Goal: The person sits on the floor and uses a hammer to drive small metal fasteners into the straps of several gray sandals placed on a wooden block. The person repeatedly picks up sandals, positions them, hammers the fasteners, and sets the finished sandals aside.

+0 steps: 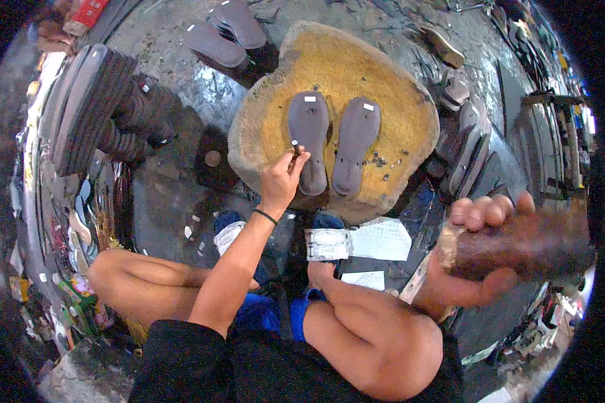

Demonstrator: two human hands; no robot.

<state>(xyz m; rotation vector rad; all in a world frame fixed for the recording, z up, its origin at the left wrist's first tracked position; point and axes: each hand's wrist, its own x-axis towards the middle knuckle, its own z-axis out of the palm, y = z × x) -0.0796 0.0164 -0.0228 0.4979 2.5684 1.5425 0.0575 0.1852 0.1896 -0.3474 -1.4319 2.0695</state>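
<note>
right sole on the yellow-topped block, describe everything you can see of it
The flat, dark grey-brown sole looks like rubber or foam, wider toward its far end. A small white rectangular label sits there; small dark marks, perhaps holes, show. It lies flat on the yellow-topped block, apart from the similar dark sole at its left; nothing holds it.

We are making out no readable words, only seeing a white label (310, 99) on the left sole (308, 127), a second label (368, 107) on the right sole (358, 138), illegible rows of writing on a white sheet (385, 240), blurred pale marks on a red box (87, 12).
</note>
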